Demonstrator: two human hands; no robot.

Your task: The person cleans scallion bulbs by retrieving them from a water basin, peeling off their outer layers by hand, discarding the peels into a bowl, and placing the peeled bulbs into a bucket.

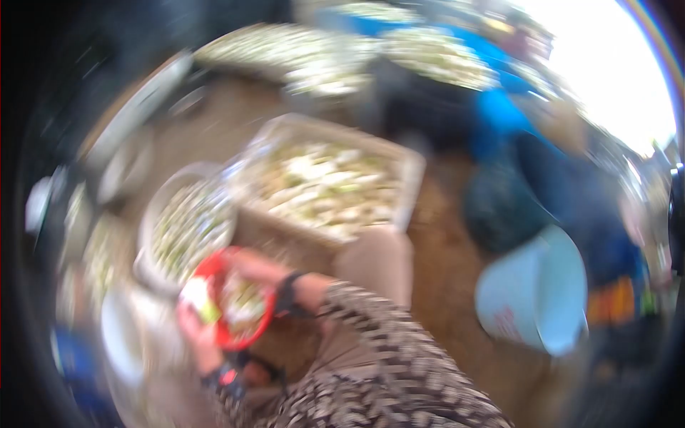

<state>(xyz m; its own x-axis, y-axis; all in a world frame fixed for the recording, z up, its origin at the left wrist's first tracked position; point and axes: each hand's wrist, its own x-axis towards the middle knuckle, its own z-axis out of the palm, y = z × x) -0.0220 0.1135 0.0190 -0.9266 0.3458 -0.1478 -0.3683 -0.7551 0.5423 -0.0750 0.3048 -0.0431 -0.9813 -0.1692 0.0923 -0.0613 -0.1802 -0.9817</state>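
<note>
Everything is smeared by motion. A red bowl (270,314) with pale white-green pieces in it is low in front of me, above my lap. At its left side, my left hand (198,329) is closed around a white and green vegetable piece (201,298), whose exact kind is too blurred to name. Across the bowl's upper rim reaches my right hand (251,267). Its fingers are near the vegetable piece, and blur hides whether they grip anything. Just beyond the bowl stands a round whitish bucket (148,239) of thin pale-green pieces.
A pale rectangular crate (410,189) of white-green vegetables sits beyond my knee. A light-blue bucket (510,296) lies tilted at right, near a dark-green tub (499,203). Heaps of similar vegetables (307,53) line the back. Another person (585,192) is at right.
</note>
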